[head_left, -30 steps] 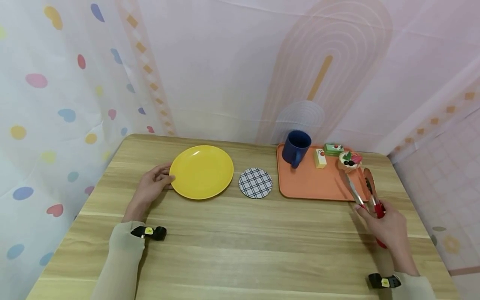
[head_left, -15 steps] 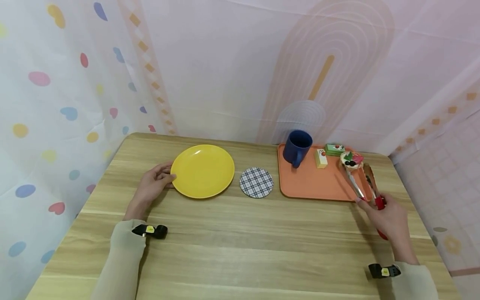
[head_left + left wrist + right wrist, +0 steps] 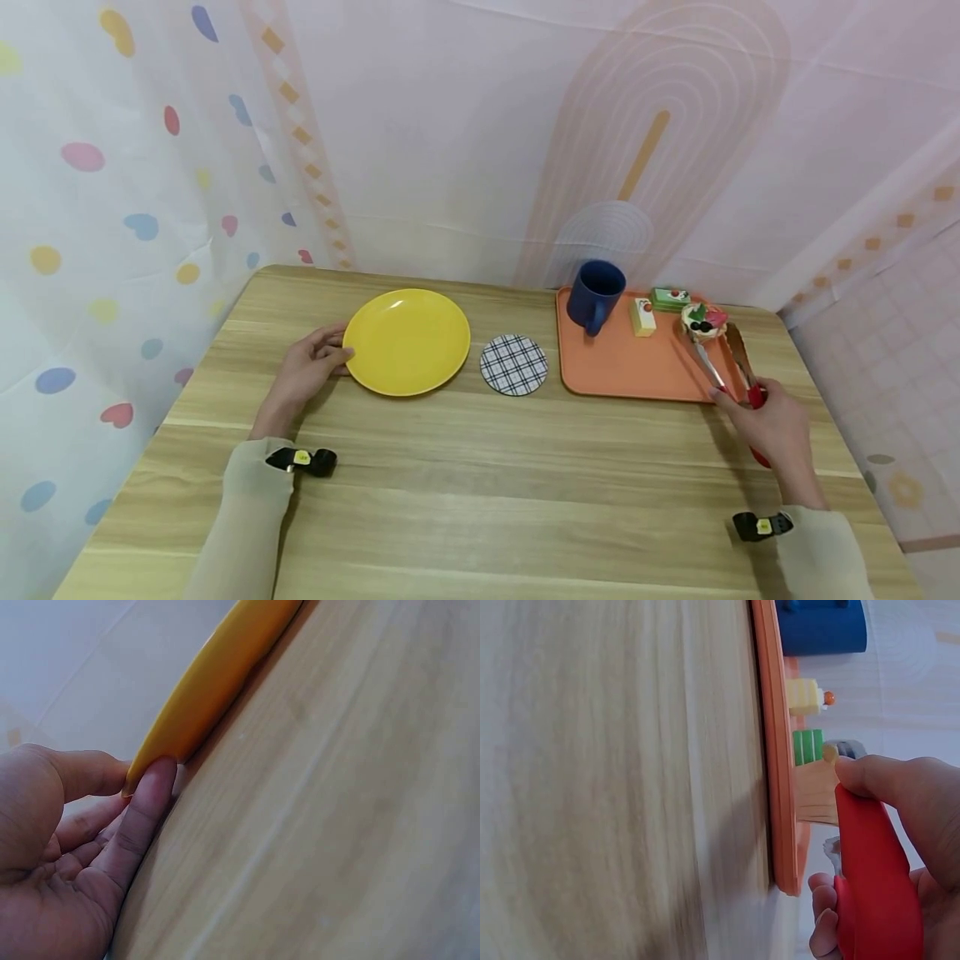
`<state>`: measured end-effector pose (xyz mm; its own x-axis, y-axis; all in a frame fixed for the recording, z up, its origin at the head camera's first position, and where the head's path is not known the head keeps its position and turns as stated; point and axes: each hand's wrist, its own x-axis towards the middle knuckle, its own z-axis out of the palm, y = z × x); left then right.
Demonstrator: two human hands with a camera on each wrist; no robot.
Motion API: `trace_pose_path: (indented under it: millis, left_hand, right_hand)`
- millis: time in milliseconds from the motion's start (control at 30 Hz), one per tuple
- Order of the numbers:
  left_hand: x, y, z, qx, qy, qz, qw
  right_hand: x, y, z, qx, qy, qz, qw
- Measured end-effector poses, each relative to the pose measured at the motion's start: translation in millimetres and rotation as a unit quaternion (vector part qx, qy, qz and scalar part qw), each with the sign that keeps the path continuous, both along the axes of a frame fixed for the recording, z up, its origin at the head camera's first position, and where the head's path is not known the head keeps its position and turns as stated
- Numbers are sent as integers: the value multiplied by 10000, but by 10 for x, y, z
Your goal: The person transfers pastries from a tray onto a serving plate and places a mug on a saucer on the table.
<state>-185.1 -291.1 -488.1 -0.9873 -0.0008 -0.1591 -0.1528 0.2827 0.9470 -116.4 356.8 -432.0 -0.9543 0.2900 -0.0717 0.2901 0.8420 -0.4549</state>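
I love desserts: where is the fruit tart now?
In the head view, the fruit tart sits at the right end of the orange tray, beside the green cake and near the tongs.

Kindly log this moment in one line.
left hand: pinches yellow plate | right hand: holds spread tongs | fruit tart: on orange tray, by tongs

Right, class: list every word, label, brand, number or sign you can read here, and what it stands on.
Left wrist label: marks too small to read.
Right wrist label: too small to read.
Nothing else readable: none shows on the plate, coaster, mug, tray or tongs.
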Motion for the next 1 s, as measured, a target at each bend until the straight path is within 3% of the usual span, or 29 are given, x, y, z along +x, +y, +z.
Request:
trace_pose_path:
  millis: [467, 767, 1000]
  left_hand:
    - [9, 13, 29, 38, -81, 127, 9999]
    - [117, 93, 264, 64, -123, 46, 9999]
    - [30, 7, 40, -50, -44, 93, 9999]
  right_hand:
    - [-141, -36, 3, 22, -145, -10, 9999]
    - [-231, -59, -26, 77, -24, 53, 10000]
    - [-264, -71, -42, 166, 226, 50, 9996]
